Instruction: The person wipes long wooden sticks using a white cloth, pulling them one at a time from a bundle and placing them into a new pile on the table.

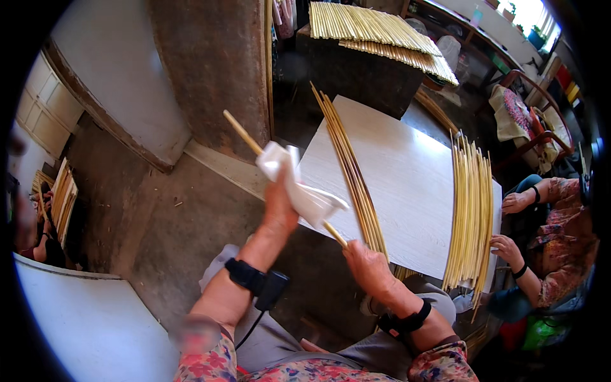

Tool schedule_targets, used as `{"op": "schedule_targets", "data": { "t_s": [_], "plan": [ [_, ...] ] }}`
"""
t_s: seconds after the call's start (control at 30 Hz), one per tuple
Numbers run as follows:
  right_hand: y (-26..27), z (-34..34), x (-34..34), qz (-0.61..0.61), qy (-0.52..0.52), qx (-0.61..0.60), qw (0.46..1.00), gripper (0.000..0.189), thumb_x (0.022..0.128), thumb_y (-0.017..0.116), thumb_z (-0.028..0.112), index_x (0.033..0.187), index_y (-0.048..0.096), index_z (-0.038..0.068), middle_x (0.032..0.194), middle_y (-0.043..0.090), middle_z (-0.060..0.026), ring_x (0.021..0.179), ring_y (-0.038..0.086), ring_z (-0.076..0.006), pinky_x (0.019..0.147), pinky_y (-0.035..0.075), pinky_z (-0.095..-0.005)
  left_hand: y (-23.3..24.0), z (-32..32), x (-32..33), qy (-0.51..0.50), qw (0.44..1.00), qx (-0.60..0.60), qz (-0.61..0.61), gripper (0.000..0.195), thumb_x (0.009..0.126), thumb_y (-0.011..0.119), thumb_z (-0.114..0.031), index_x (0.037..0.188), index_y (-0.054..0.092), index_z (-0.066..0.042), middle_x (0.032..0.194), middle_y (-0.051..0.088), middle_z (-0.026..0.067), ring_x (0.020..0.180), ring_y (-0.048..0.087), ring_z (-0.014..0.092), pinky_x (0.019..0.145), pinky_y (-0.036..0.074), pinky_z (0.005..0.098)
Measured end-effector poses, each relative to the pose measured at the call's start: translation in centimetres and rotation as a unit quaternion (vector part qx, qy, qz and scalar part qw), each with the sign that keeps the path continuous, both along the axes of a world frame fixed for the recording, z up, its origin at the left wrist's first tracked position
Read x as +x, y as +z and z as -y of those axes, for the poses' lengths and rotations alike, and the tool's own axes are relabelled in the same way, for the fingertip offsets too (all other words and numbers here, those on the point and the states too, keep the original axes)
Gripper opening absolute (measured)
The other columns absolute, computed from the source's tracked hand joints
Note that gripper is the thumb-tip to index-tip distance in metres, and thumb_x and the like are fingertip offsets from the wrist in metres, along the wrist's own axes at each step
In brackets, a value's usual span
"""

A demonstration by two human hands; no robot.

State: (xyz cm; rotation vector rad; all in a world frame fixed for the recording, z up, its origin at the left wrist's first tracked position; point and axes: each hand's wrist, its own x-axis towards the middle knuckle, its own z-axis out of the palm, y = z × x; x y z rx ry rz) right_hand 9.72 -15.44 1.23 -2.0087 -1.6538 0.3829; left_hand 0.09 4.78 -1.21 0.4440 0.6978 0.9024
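Observation:
My left hand [282,203] is wrapped around a white cloth or sheet [312,203], which folds about the middle of a pale yellow stalk [242,131]. Blur hides the exact grip of the fingers. My right hand [368,267] holds the same stalk by its lower end, close to my knees. The stalk slants from upper left to lower right, its far end bare. Just beyond my hands, a few brownish-yellow stalks [352,174] lie lengthwise along the near side of a white board [405,167]. A thick row of stalks [468,215] covers the board's right end.
A co-worker [563,238] sits at the right, one hand touching the stalk row. Mats of joined stalks [372,28] rest on a dark chest behind. A wooden chair [534,119] holds bags. At far left, another person sits beside stalk bundles [64,205]. A white surface [90,320] juts in lower left.

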Motion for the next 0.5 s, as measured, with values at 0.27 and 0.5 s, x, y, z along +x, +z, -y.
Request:
{"op": "schedule_targets", "data": {
  "t_s": [0.27, 0.5],
  "plan": [
    [-2.1, -1.1, 0.6, 0.027, 0.002, 0.059, 0.998, 0.01, 0.079, 0.05, 0.009, 0.084, 0.056, 0.002, 0.065, 0.056, -0.014, 0.056, 0.058, -0.0289, 0.048, 0.046, -0.038, -0.7, 5.9, 2.3, -0.151, 0.988, 0.015, 0.031, 0.034, 0.086, 0.051, -0.027, 0.108, 0.049, -0.001, 0.095, 0.058, 0.0065, 0.086, 0.056, 0.016, 0.079, 0.045, 0.03],
    [0.5, -0.8, 0.9, -0.478, -0.037, -0.138, 0.867, 0.011, 0.084, 0.044, 0.01, 0.081, 0.049, 0.001, 0.061, 0.051, -0.0093, 0.048, 0.052, -0.016, 0.044, 0.042, -0.0281, 1.1, 5.6, 1.3, -0.206, 0.977, 0.028, 0.048, 0.032, 0.087, 0.05, -0.024, 0.109, 0.048, 0.0, 0.096, 0.058, 0.0071, 0.086, 0.057, 0.015, 0.077, 0.046, 0.0291]
  ]
}}
